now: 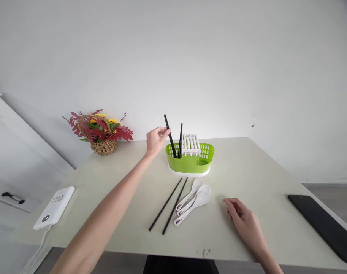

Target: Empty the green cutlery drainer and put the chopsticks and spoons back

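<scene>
My left hand (155,139) pinches a black chopstick (170,135) whose lower end stands inside the left end of the green cutlery holder (190,163). Another black chopstick (180,140) stands in the same compartment beside a white insert (190,144). Two more black chopsticks (170,205) lie on the table in front of the holder. Three white spoons (194,199) lie next to them. My right hand (243,219) rests on the table, fingers loosely curled, holding nothing, to the right of the spoons.
A wicker basket of red and yellow flowers (100,131) stands at the back left. A white power bank (54,207) with a cable lies at the table's left edge. A black flat slab (325,224) lies at the right edge. A white wall is behind.
</scene>
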Tool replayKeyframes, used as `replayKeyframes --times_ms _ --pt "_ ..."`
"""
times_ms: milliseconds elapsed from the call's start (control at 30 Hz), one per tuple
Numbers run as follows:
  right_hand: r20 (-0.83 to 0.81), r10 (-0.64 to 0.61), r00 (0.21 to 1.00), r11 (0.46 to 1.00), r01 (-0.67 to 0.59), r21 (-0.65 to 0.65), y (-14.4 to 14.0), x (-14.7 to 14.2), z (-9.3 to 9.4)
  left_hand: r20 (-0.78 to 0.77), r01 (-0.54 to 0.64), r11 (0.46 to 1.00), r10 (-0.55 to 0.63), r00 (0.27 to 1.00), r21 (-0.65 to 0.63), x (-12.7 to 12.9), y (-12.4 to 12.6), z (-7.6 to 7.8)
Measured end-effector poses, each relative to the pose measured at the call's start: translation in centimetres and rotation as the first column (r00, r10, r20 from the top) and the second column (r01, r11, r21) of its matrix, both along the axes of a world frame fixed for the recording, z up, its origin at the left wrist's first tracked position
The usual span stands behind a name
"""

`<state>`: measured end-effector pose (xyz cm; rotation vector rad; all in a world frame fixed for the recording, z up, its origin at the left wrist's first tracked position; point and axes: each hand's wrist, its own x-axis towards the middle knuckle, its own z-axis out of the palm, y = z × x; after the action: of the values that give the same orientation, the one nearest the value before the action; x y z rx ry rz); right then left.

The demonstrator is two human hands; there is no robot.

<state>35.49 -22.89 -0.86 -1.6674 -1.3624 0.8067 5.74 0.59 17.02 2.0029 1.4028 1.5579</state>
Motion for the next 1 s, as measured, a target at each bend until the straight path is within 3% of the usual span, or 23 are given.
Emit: replayKeyframes --times_ms 233,600,733,833,900,1000 --pt "0.015 0.005 1.000 1.000 -0.005 -0.018 0.3 0.0 0.0 -0.225 -0.003 0.987 -0.034 0.974 -0.164 1.8 2.3 -2.1" --pt "0.027 -0.009 1.000 1.000 0.009 0.002 0.3 -0.2 0.5 -0.271 0.042 0.974 -0.104 0.957 -0.225 1.3 3.0 -3.6" --pt "0.032 -0.014 0.999 1.000 0.015 -0.024 0.3 0.0 0.1 -0.053 -0.075 0.992 0.069 0.996 -0.104 -0.4 -0.4 -5.0" --pt "0.040 -0.019 0.999 1.000 0.020 -0.024 0.3 0.0 -0.1 0.050 -0.195 0.969 0.205 0.978 -0.152 -1.9 -5.0 -7.3" --pt "0.051 -0.022 0.998 0.999 0.024 -0.027 0.2 0.1 -0.2 -0.032 -0.143 0.952 0.140 0.990 -0.269 -2.6 -8.5 -9.2" --pt "0.069 -0.020 0.997 0.999 0.023 -0.039 0.1 0.1 -0.3 -0.261 -0.023 0.921 -0.086 0.962 -0.388 -2.6 -13.2 -11.8"
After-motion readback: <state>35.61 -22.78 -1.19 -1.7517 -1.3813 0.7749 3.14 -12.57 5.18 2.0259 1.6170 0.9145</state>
